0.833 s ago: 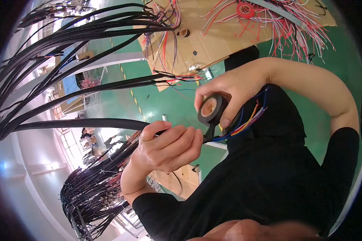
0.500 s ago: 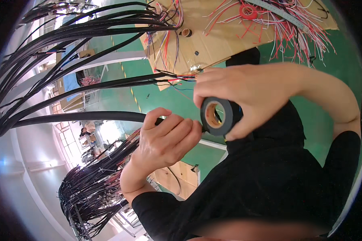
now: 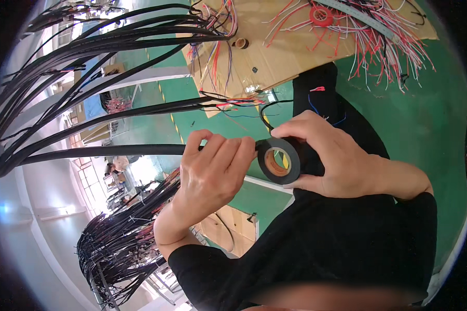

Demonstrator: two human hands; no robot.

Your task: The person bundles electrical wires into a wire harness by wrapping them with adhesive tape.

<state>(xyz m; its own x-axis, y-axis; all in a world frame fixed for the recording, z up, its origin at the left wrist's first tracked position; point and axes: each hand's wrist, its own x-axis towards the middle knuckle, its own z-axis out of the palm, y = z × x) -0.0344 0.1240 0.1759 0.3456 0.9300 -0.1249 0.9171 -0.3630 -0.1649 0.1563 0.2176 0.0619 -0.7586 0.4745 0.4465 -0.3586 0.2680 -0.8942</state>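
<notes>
My left hand (image 3: 213, 168) is wrapped around a thick black sleeved cable (image 3: 109, 151) that runs in from the left. Its fist covers the cable's end part. Close beside it, my right hand (image 3: 342, 158) grips a roll of black tape (image 3: 296, 161) with thumb and fingers on its rim. The roll's cardboard core faces up toward me, and its edge nearly meets my left fingers. A thin black wire (image 3: 277, 102) curves out above the roll, and blue wire with a red tip (image 3: 317, 88) shows beyond my right hand.
More black sleeved cables (image 3: 140, 39) fan in from the left, one ending in stripped coloured wires (image 3: 244, 99). A cardboard-covered surface (image 3: 275, 57) carries red and white wires (image 3: 373, 52) and a red tape roll (image 3: 320, 16). A large cable bundle (image 3: 119, 238) hangs at lower left.
My right hand has swung from above the tape roll round to its right side, and the roll has shifted slightly down. The left hand keeps its hold with little movement.
</notes>
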